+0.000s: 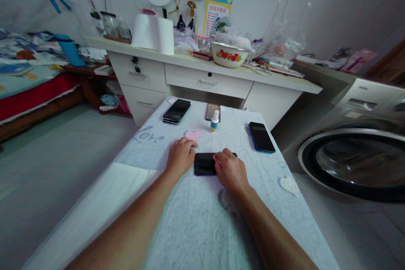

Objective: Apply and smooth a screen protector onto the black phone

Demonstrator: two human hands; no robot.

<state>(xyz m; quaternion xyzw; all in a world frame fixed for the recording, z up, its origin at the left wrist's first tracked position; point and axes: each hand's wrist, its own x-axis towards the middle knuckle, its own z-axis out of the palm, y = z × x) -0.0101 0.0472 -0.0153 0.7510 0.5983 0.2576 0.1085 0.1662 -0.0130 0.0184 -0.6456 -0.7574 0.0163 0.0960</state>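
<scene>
Dark phone (204,165), flat on a cloth-covered desk (202,223), beneath the right hand (230,169).
The right hand bends over the phone's right part, fingertips bunched at its screen (204,161); whether they pinch anything cannot be told. The left hand (181,156), loosely curved and gripping nothing visible, lies beside the phone's left end. A small bottle (214,122) stands beyond the phone. Light, even pressure would likely suit the screen best, with the left hand bracing the phone's edge against sliding.

Right hand (230,169) curled on the flat, black, rectangular phone (204,164), left hand (181,156) just beside it on the pale-blue, cloth-covered surface (190,228)!
</scene>
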